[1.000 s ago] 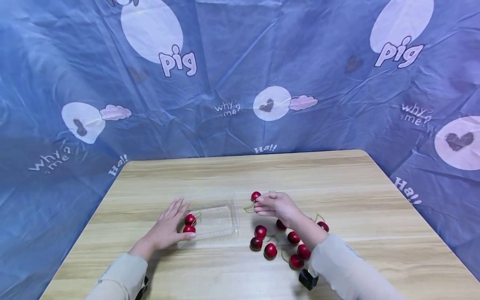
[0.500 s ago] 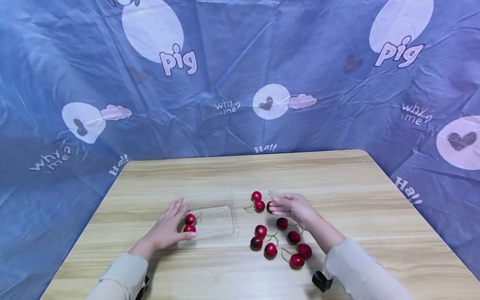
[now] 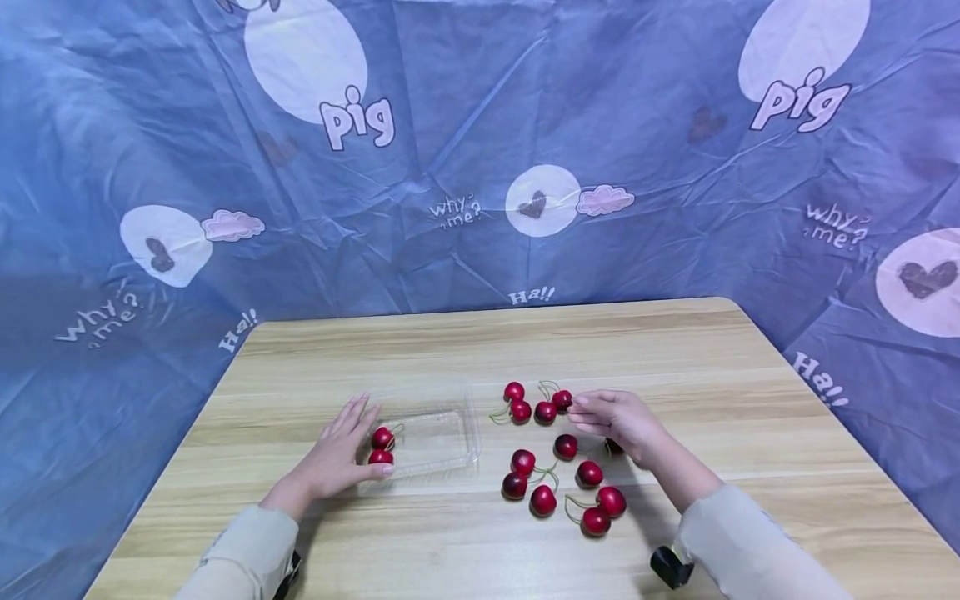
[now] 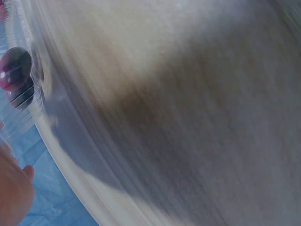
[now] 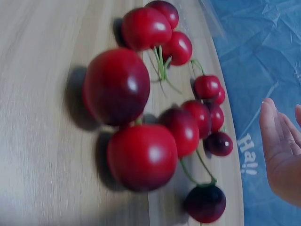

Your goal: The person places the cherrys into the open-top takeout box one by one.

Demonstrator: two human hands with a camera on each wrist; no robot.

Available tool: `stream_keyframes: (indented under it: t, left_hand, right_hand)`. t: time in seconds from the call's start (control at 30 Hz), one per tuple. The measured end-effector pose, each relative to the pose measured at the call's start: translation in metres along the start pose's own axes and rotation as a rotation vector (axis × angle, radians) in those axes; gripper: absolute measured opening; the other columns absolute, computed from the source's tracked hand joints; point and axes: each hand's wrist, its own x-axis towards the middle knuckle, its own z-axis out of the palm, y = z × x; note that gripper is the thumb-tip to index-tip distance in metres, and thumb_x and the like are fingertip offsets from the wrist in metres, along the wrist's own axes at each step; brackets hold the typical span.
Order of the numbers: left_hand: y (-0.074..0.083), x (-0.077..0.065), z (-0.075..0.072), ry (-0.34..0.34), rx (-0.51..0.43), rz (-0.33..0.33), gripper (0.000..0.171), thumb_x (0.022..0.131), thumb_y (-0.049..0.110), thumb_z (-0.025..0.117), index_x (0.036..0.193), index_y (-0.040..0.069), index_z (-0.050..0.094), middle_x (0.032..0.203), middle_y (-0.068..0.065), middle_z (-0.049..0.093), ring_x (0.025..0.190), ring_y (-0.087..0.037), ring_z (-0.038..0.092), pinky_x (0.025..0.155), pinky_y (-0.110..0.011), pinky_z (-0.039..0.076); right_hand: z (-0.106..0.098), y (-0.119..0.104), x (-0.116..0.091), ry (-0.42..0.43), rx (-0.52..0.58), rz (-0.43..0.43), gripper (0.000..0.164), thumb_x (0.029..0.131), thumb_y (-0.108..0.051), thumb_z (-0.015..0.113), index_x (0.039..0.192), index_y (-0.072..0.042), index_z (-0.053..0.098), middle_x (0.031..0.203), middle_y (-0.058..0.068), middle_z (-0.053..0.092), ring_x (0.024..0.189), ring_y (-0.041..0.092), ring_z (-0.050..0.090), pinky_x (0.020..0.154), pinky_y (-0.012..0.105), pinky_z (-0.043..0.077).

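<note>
Cherries [image 3: 543, 501], red with green stems, are scattered on a wood-grain table [image 3: 600, 350], to the right of a clear plastic container [image 3: 431, 442]. Two more cherries [image 3: 381, 458] are contained in its left end. That end is flanked by the left hand [image 3: 336, 454], its fingers spread wide and nothing gripped. Beside a stemmed pair of cherries [image 3: 546, 412] the right hand [image 3: 626, 425] is poised, fingers extended, with nothing seen held; whether the pair is touched cannot be told. One dark cherry [image 3: 613, 447] is mostly hidden by that hand. Pale sleeves [image 3: 738, 533] are worn on both arms, and the table is backed by a blue printed cloth [image 3: 450, 258].
</note>
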Motion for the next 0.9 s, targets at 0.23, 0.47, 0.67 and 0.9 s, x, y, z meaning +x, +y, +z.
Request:
stream_keyframes:
  t: [0.23, 0.47, 0.67, 0.9]
  left_hand:
    - [0.0, 0.001, 0.0, -0.007, -0.002, -0.003, 0.092, 0.069, 0.056, 0.059, 0.136, 0.004, 0.024, 0.143, -0.014, 0.006, 0.127, -0.035, 0.004, 0.094, -0.059, 0.013]
    - [0.0, 0.001, -0.001, -0.001, -0.001, -0.008, 0.094, 0.067, 0.058, 0.059, 0.135, 0.002, 0.025, 0.142, -0.016, 0.007, 0.127, -0.036, 0.006, 0.094, -0.059, 0.015]
    - [0.0, 0.001, -0.001, -0.007, 0.004, -0.009, 0.095, 0.067, 0.06, 0.058, 0.135, 0.001, 0.026, 0.142, -0.017, 0.008, 0.127, -0.036, 0.006, 0.095, -0.058, 0.014]
    - [0.0, 0.002, -0.004, -0.02, -0.005, -0.014, 0.095, 0.068, 0.059, 0.058, 0.135, 0.002, 0.025, 0.142, -0.017, 0.007, 0.127, -0.036, 0.006, 0.095, -0.058, 0.013]
  right_hand:
    - [-0.018, -0.003, -0.005, 0.016, 0.037, -0.006, 0.017, 0.086, -0.004, 0.05, 0.098, 0.008, 0.054, 0.084, 0.009, 0.064, 0.08, 0.018, 0.061, 0.077, 0.03, 0.047]
    - [-0.034, -0.002, -0.008, 0.007, 0.049, -0.019, 0.014, 0.087, -0.003, 0.048, 0.095, 0.006, 0.055, 0.082, 0.007, 0.064, 0.08, 0.017, 0.062, 0.078, 0.031, 0.046]
    - [-0.049, 0.0, -0.012, 0.01, 0.06, -0.019, 0.014, 0.087, -0.003, 0.048, 0.094, 0.005, 0.056, 0.084, 0.007, 0.064, 0.081, 0.017, 0.061, 0.078, 0.03, 0.046]
    - [-0.063, 0.001, -0.014, 0.016, 0.083, -0.025, 0.014, 0.088, -0.002, 0.045, 0.091, 0.001, 0.059, 0.083, 0.008, 0.065, 0.08, 0.017, 0.062, 0.075, 0.027, 0.047]
